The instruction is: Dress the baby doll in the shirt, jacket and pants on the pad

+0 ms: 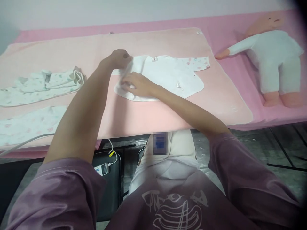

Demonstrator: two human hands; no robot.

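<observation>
- Shirt (168,75): spread on the pink mat (172,113), between patterned garment (59,80) and doll (277,56).
- Left hand (120,59): fingers curled at the shirt's upper edge; pinch not discernible.
- Right hand (137,83): fingers bent over the shirt; pinch likewise unclear.

Pale wall (120,12) at 12 o'clock. Pink-covered tabletop (236,80) spans 9 to 3. Dark glossy floor (254,142), black bars (287,167) at 4.

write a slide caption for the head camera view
Left hand and right hand at one side of a white shirt on a pink blanket, a doll lying at right.
</observation>
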